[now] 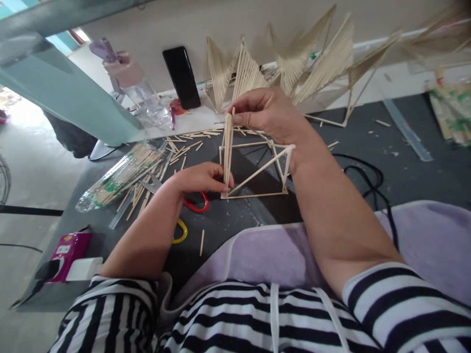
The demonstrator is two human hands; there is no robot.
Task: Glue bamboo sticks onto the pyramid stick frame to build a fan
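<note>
A frame of thin wooden sticks (257, 195) stands on the dark table in front of me. At its left end several sticks (228, 152) rise close together. My left hand (211, 177) pinches the lower end of these sticks near the frame's bottom left corner. Up at their top, my right hand (253, 110) holds a stick end between thumb and fingertips, its wrist over the frame's right part. Scissors with a red handle (198, 210) and a yellow handle (180, 232) lie partly under my left forearm.
Bagged sticks (117, 181) and loose sticks (191, 147) lie left of the frame. A phone (182, 77), a bottle (143, 93) and finished stick structures (253, 73) stand behind. A black cable (371, 176), a ruler (406, 128) and a purple power strip (69, 252) lie at the sides.
</note>
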